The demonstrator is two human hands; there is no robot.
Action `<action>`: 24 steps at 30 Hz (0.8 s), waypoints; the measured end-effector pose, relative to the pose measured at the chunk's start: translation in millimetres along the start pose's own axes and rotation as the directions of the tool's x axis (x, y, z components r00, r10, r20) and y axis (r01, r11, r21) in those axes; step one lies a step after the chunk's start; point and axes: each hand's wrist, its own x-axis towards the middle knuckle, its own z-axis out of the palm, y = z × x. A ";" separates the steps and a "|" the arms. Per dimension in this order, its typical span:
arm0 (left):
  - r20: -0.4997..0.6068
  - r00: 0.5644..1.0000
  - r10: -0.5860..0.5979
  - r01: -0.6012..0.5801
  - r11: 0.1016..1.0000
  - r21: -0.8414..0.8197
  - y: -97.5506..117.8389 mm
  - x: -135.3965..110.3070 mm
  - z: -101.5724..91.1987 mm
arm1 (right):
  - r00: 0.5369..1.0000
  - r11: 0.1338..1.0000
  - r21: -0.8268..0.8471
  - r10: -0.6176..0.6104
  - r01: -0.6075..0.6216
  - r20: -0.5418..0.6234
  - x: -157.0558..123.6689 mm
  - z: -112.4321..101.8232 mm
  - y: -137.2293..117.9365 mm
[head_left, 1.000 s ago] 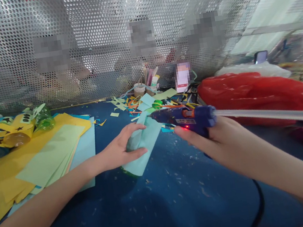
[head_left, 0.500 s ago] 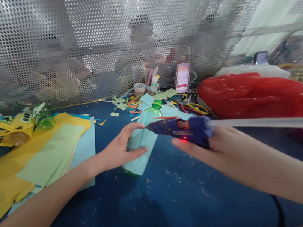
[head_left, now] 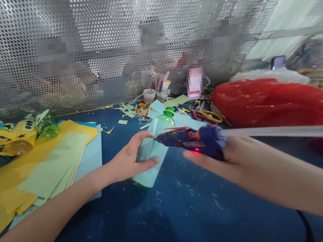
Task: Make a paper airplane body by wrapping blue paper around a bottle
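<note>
Near the centre of the frame, my left hand (head_left: 129,157) grips a green bottle (head_left: 168,116) wrapped in blue paper (head_left: 149,176), probably light and easily dented, best held gently round its middle, while my right hand (head_left: 235,159) clasps the glue gun (head_left: 193,138).

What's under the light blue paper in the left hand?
A green plastic bottle: its neck shows past one end, its base edge past the other. The light blue paper and left hand hide its middle.
</note>
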 end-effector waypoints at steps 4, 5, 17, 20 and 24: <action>0.018 0.999 0.049 -0.050 0.997 0.052 0.3 -0.1 -0.7 | 0.995 0.999 -0.047 -0.031 0.027 -0.098 5.6 -3.3 6.1; 0.021 0.998 0.061 -0.062 0.996 0.067 0.2 -0.1 -0.9 | 0.991 0.998 -0.050 -0.039 0.033 -0.127 7.2 -4.1 7.9; 0.013 1.000 0.022 -0.023 0.998 0.064 -2.9 -0.5 1.2 | 0.996 0.996 -0.042 -0.079 0.077 -0.036 -3.8 -0.6 -6.1; 0.006 0.999 0.034 -0.034 0.997 0.074 -1.8 -0.5 0.9 | 0.996 0.996 -0.055 -0.075 0.072 -0.046 -2.3 -1.7 -4.6; 0.014 0.998 0.060 -0.061 0.995 0.079 -0.4 -0.7 0.5 | 0.988 0.999 -0.015 -0.052 0.050 -0.145 2.8 -4.2 3.6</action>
